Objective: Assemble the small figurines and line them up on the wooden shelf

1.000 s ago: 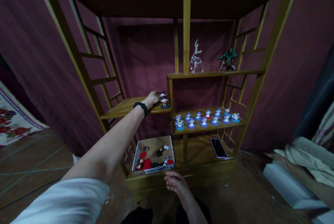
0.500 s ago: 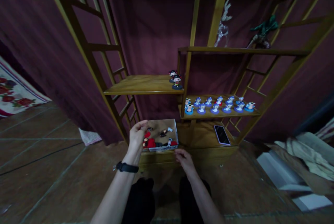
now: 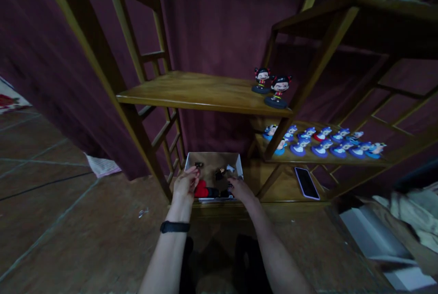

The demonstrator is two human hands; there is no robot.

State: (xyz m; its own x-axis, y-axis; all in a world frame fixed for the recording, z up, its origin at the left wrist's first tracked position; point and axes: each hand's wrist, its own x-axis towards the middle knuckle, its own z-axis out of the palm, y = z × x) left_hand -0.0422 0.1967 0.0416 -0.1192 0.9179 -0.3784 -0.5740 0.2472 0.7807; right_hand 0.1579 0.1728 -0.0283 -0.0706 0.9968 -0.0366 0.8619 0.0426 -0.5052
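Observation:
My left hand [image 3: 185, 185], with a black band on the wrist, hovers over the left part of an open cardboard box [image 3: 212, 157] on the bottom shelf. Its fingers are bunched in a pinch just above a red piece [image 3: 201, 190]; what they hold is too small to name. My right hand [image 3: 240, 189] reaches over the box's front right corner, and its fingertips dip among dark little figurines [image 3: 221, 174] where I cannot make them out. Two red-and-black figurines [image 3: 278, 89] stand at the right end of the middle shelf [image 3: 191, 93].
A row of several blue-based figurines [image 3: 318, 144] lines the lower right shelf. A phone [image 3: 306, 183] lies flat below it. A slanted shelf post [image 3: 102, 70] stands to the left of the box. White boxes and cloth [image 3: 393, 239] sit at the right, and a paper [image 3: 101, 166] lies on the tiled floor.
The view has dropped and come closer to the box. My left hand came down from the middle shelf to the box, and my right hand moved from the front ledge into the box.

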